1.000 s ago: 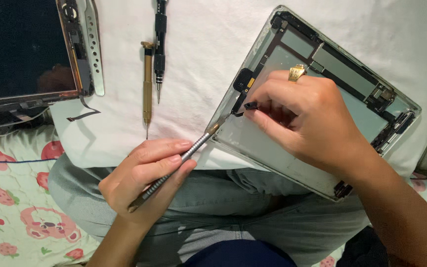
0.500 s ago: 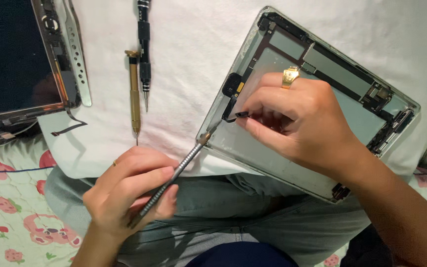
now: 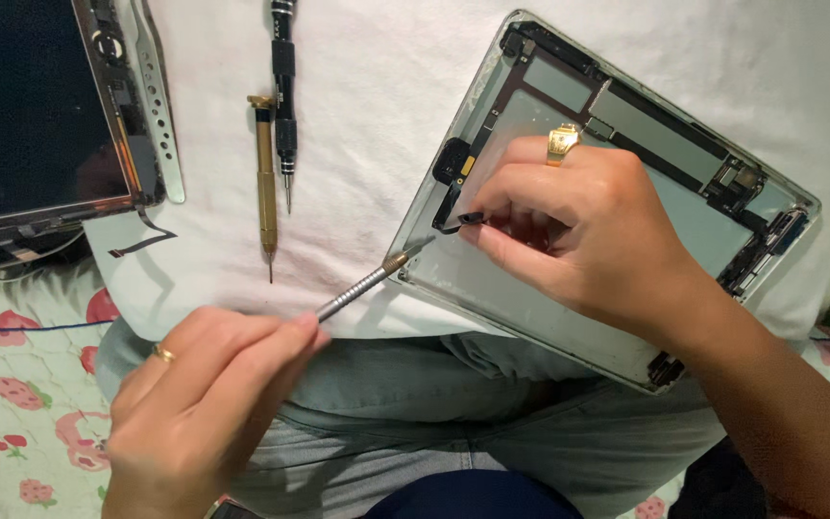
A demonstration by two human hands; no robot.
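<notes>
Detached screen panel [image 3: 36, 115] at far left, two spare screwdrivers [image 3: 276, 125] beside it; left hand [image 3: 208, 404] gripping metal driver [image 3: 367, 282], tip now drawn back to edge of open tablet shell [image 3: 684, 221]; right hand [image 3: 583, 231] fingers pinching black flex cable [image 3: 458, 223], apparently freed.

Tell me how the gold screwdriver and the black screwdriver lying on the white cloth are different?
The gold screwdriver is one plain brassy colour, while the black screwdriver is black with silver bands. The gold one lies lower on the white cloth, its tip closer to the person; the black one runs off the top of the picture. Both lie side by side, thin tips pointing toward the person, and neither is touched by the hands.
</notes>
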